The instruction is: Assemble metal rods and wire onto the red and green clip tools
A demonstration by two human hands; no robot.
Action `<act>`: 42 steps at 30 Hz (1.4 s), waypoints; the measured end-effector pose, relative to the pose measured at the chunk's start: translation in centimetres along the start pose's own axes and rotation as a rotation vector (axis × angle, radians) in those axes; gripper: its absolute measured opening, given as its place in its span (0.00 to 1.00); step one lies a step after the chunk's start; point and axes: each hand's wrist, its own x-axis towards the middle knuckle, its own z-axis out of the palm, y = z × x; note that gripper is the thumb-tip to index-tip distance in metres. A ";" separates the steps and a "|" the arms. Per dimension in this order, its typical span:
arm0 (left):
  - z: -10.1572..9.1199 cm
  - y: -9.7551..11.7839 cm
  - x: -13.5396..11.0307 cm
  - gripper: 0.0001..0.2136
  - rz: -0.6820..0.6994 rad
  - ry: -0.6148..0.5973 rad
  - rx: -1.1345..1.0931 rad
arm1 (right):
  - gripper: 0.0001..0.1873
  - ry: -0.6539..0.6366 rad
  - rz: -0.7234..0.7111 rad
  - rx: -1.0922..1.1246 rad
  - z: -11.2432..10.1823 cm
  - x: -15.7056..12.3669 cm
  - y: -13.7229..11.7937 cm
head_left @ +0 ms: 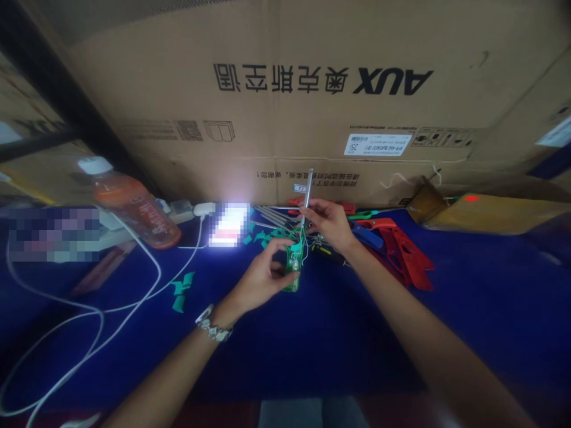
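My left hand (pixel 263 274) pinches a small green circuit board (pixel 294 261) and holds it upright over the blue table cover (pixel 312 339). A metal bracelet (pixel 213 326) is on that wrist. My right hand (pixel 328 223) grips a thin silver rod-like tool (pixel 307 193), its lower end down at the top of the board among thin white wires. Both hands are closed around what they hold.
A big cardboard box (pixel 285 89) stands along the back. An orange drink bottle (pixel 134 208) lies at left near a white power strip (pixel 181 208) and white cables (pixel 89 321). Red plastic parts (pixel 401 246), green pieces (pixel 181 294) and several tools lie around the hands.
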 end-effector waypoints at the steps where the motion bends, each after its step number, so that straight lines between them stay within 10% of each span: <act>1: 0.0 0.1 0.0 0.26 -0.004 0.001 -0.005 | 0.27 0.002 0.003 0.005 0.0 0.0 0.0; 12: -0.2 0.4 0.1 0.27 0.101 0.154 0.157 | 0.26 0.078 -0.026 -0.001 -0.1 0.2 0.1; 18: 0.4 1.1 -0.5 0.18 0.244 0.398 0.621 | 0.25 0.166 -0.028 -0.007 -0.1 0.3 0.4; 26: 1.6 1.5 -0.8 0.11 0.130 0.511 0.876 | 0.24 0.275 -0.036 0.002 0.3 -0.1 0.2; 42: 1.2 -0.3 0.3 0.04 0.263 0.548 0.641 | 0.22 0.312 -0.067 0.003 0.6 -0.3 0.3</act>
